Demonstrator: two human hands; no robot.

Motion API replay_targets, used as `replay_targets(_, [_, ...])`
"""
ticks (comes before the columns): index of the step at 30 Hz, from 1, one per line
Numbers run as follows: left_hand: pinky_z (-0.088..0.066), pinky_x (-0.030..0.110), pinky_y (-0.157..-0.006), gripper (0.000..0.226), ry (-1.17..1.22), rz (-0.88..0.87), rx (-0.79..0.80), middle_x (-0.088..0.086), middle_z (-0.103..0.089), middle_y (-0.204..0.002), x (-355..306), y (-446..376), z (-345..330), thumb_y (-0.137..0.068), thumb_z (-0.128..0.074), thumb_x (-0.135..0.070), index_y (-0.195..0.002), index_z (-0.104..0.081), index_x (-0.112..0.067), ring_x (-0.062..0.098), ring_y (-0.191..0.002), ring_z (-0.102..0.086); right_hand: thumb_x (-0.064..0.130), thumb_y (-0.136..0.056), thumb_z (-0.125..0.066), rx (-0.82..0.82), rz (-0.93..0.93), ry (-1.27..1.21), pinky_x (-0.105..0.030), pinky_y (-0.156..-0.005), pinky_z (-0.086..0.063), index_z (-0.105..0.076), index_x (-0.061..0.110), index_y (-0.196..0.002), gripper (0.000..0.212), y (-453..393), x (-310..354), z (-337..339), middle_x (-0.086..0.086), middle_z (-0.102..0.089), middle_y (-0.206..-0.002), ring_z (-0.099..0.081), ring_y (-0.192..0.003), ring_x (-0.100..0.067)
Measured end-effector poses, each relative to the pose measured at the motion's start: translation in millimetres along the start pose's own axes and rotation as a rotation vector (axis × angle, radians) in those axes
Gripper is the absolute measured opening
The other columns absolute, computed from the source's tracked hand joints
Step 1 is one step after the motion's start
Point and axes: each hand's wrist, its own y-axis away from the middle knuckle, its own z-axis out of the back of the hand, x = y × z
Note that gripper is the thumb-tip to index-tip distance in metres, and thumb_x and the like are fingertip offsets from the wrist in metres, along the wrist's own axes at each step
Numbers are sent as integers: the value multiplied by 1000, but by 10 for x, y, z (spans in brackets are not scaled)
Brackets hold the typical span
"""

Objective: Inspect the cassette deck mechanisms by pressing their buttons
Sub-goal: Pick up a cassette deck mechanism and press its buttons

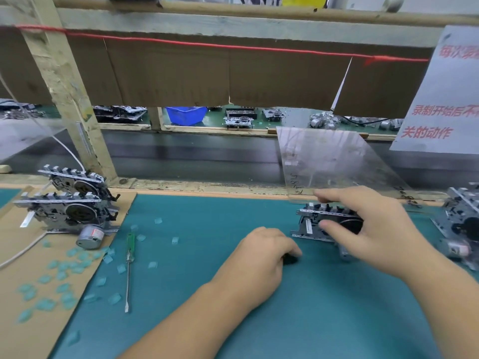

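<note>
On a teal mat (298, 320), the person's left hand (261, 257) rests knuckles-up near the middle, fingers curled under over something small and dark that cannot be made out. Just beyond it, toward the mat's far right, the right hand (368, 224) grips a cassette deck mechanism (311, 224), index finger across its top row of buttons and thumb pressed on its face. Two more mechanisms (70, 203) sit on cardboard (23, 320) at the far left corner, a green-handled screwdriver (128, 265) lying between.
</note>
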Motion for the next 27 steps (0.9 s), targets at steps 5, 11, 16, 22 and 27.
replay_targets(5, [-42,12,-85,43,59,93,-172,-10,-59,-105,-73,101,142,-88,-53,9,-109,-77,-18,-2,-91,-54,23,-75,-66,-51,-2,22,-30,-97,-40,-72,15,-117,43,10,-45,-39,3,-69,-112,-59,-108,-22])
replay_targets(11, [-48,12,-83,39,-114,-43,-317,-18,-67,-96,-11,520,639,-78,-62,6,-99,-76,-24,-5,-89,-60,25,-75,-62,-89,-111,-32,-30,-102,-35,-75,19,-111,39,11,-63,-84,2,-62,-126,-54,-117,-17])
replay_targets(16, [-47,14,-85,37,-339,112,-321,-4,-69,-96,319,1206,942,-70,-76,20,-83,-77,-14,4,-92,-62,16,-80,-74,-82,-101,7,-33,-101,-35,-76,19,-110,29,4,-101,-145,0,-64,-123,-56,-114,-22])
replay_targets(22, [-30,18,-107,42,-382,508,-330,0,-59,-143,561,1664,1292,-92,-71,-6,-133,-64,-13,18,-133,-53,14,-79,-79,-82,-108,2,-34,-98,-37,-76,17,-108,29,-5,-130,-169,2,-66,-117,-57,-112,-25])
replay_targets(27, [17,17,-119,73,-467,574,21,-27,16,-161,584,1807,1147,-97,-11,-71,-158,13,-37,-6,-150,20,12,-77,-80,-137,-80,37,-38,-96,-42,-77,12,-103,26,-16,-102,-196,-4,-70,-112,-59,-107,-29])
